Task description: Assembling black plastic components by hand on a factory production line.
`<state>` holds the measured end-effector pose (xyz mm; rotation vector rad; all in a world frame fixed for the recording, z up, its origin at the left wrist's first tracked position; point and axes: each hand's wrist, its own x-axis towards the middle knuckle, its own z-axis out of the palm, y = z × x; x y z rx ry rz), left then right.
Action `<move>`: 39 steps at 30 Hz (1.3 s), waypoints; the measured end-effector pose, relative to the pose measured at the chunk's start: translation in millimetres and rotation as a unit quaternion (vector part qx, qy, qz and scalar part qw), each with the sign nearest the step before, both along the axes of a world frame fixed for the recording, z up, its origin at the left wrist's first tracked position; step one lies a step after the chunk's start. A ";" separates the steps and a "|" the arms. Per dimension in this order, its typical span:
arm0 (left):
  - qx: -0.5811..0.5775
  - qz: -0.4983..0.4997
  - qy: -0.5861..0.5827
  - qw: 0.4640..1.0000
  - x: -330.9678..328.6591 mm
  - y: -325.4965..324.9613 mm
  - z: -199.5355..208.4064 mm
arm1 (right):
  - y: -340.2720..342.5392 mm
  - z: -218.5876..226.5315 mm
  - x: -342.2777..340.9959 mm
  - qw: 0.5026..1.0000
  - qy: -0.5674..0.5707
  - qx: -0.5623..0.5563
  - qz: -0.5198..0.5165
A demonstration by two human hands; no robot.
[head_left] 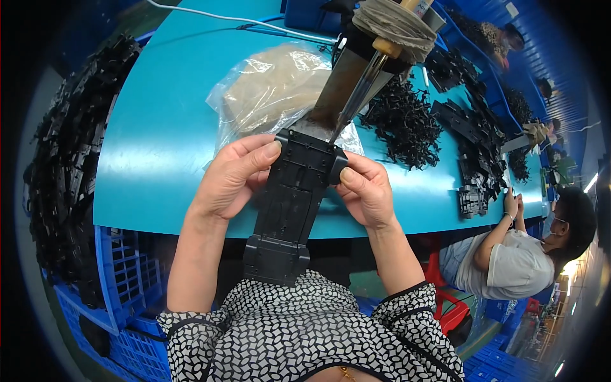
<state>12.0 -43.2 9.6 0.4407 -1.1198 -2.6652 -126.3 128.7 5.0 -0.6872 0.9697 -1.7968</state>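
Note:
My left hand (238, 175) and my right hand (366, 188) hold a long black plastic chassis (289, 197), like that of a toy car, by its far corners. Each thumb presses on top, with the fingers curled beneath. The chassis slants toward my body, its near end over my lap. Above its far right corner, the tip of a thin metal rod tool (359, 95) comes down at or very close to the plastic; whether it touches I cannot tell. Grey cloth (398, 32) is wrapped around the tool's upper part.
A clear plastic bag (267, 89) with brownish contents lies on the turquoise table (149, 146). Small black parts (404, 124) are heaped to the right, larger black parts (468, 127) beyond. Stacked black parts (76, 172) fill a blue crate (130, 267) at left. A seated co-worker (515, 254) is at right.

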 end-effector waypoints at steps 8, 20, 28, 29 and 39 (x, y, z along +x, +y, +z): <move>-0.017 -0.007 -0.012 1.000 2.6 0.3 -1.3 | -0.7 -0.4 1.2 1.000 -0.011 0.013 -0.016; -0.070 -0.068 -0.073 0.993 -19.9 2.0 3.8 | 4.3 -3.2 -6.3 0.993 -0.019 0.069 -0.097; -0.036 -0.074 -0.030 0.996 -35.8 7.1 8.7 | 5.9 -6.8 -11.9 0.990 -0.041 0.018 -0.132; -0.035 -0.074 -0.030 0.996 -36.3 8.0 9.7 | 6.6 -7.2 -11.7 0.989 -0.042 0.013 -0.141; -0.037 -0.051 -0.021 0.998 -39.4 14.8 18.6 | 8.2 -5.6 -10.6 0.989 -0.035 -0.040 -0.140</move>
